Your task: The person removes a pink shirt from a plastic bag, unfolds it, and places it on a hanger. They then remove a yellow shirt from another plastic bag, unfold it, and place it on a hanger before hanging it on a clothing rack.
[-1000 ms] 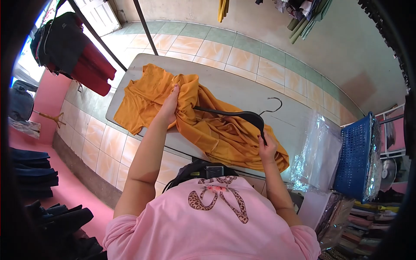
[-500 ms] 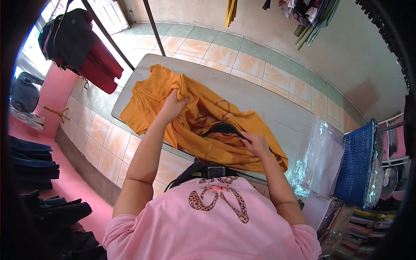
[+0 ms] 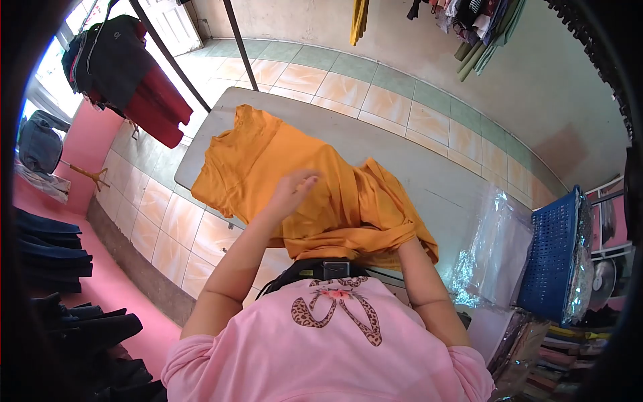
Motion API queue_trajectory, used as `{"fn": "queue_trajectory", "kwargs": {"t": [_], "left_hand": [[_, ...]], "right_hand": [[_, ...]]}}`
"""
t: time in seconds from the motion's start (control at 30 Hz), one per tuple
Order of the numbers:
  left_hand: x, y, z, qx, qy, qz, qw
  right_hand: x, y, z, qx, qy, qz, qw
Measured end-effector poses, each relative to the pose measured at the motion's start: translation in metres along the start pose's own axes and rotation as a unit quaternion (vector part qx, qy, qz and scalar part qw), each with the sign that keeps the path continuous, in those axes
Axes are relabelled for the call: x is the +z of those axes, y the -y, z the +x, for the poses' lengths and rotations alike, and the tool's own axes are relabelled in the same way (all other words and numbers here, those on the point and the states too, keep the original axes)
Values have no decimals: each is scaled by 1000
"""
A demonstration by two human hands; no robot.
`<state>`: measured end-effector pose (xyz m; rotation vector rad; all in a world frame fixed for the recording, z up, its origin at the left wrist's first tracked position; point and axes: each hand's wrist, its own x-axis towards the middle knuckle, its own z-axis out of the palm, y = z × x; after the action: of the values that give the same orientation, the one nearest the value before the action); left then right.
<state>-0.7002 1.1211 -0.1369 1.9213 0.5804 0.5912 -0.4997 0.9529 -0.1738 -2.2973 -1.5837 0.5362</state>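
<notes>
A mustard-yellow garment (image 3: pixel 268 151) lies across the grey table (image 3: pixel 455 181), its left part spread fairly flat and its right part bunched in folds. Over its middle is my left hand (image 3: pixel 293 192), fingers stretched out and holding nothing. My right hand (image 3: pixel 406 245) reaches inside the folds at the garment's right end; only the wrist area shows, and the fingers are covered by cloth. The black hanger is out of sight.
Clear plastic bags (image 3: pixel 492 248) lie on the table's right end beside a blue plastic basket (image 3: pixel 552 254). Dark and red clothes (image 3: pixel 144 87) hang at upper left, near metal poles (image 3: pixel 241 43). Dark folded clothes (image 3: pixel 50 251) are at lower left.
My left hand has let go of the cloth and moved right and down. The garment now covers the black hanger and my right hand's fingers, both visible before.
</notes>
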Motion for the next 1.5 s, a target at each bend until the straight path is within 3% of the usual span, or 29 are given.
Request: {"fn": "queue_trajectory", "kwargs": {"t": [0.03, 0.1, 0.23, 0.3, 0.33, 0.4, 0.43, 0.5, 0.53, 0.57, 0.6, 0.63, 0.67, 0.73, 0.8, 0.87, 0.93, 1.2, 1.33, 1.37, 1.4, 1.47, 1.5], "left_hand": [[-3, 24, -6, 0, 3, 1, 1000], [0, 53, -27, -20, 48, 237, 970], [8, 56, -33, -82, -28, 220, 972], [12, 48, -28, -17, -193, 114, 974], [18, 43, -29, -21, -196, 113, 974], [30, 30, -35, 9, 116, 15, 993], [33, 23, -40, 7, 112, 14, 994], [36, 13, -45, 221, 172, 102, 954], [33, 16, -42, 222, 172, 102, 954], [26, 22, -39, 181, -19, 248, 952], [20, 31, -38, 128, -208, 378, 893], [19, 48, -46, 57, -135, 380, 913], [20, 66, -52, 55, -134, 379, 914], [17, 74, -56, -173, 74, 337, 922], [12, 81, -61, -174, 80, 334, 923], [9, 93, -66, -121, -6, 316, 941], [0, 107, -68, -120, -30, 303, 945], [-7, 106, -66, -86, -126, 247, 957], [-8, 109, -63, -62, -93, 228, 967], [-6, 107, -62, -61, -74, 234, 968], [-4, 105, -60, -59, -54, 240, 968], [-1, 104, -56, -55, -42, 240, 968], [1, 103, -54, -55, -35, 240, 968]], "right_hand": [[3, 0, -3, 18, -4, 1, 1000], [11, 1, -12, 53, -4, 0, 999], [9, -6, -12, 112, -9, -10, 994], [15, -2, -14, 142, -10, -17, 990], [16, 1, -15, 156, -10, -21, 987], [18, 7, -3, 181, -9, -30, 983], [13, 5, 9, 193, -10, -33, 981], [14, 10, 16, 221, -15, -39, 974], [14, 13, 24, 236, -19, -40, 971], [13, 12, 26, 253, -23, -42, 966], [11, 11, 31, 271, -27, -42, 961], [11, 9, 32, 289, -29, -43, 956], [15, 6, 21, 305, -30, -46, 951], [17, 4, 13, 333, -34, -54, 941], [11, -8, 14, 363, -41, -58, 929], [1, -33, 2, 393, -44, -65, 916], [-14, -67, -11, 419, -44, -72, 904], [-28, -173, -170, 513, -64, -102, 850], [-36, -180, -178, 566, -75, -112, 813], [-33, -177, -161, 437, -233, 1, 869], [-31, -154, -124, 284, -378, 112, 874], [-42, -58, -49, 217, -296, 194, 910], [-3, -60, -12, 100, -272, 316, 903]]}}
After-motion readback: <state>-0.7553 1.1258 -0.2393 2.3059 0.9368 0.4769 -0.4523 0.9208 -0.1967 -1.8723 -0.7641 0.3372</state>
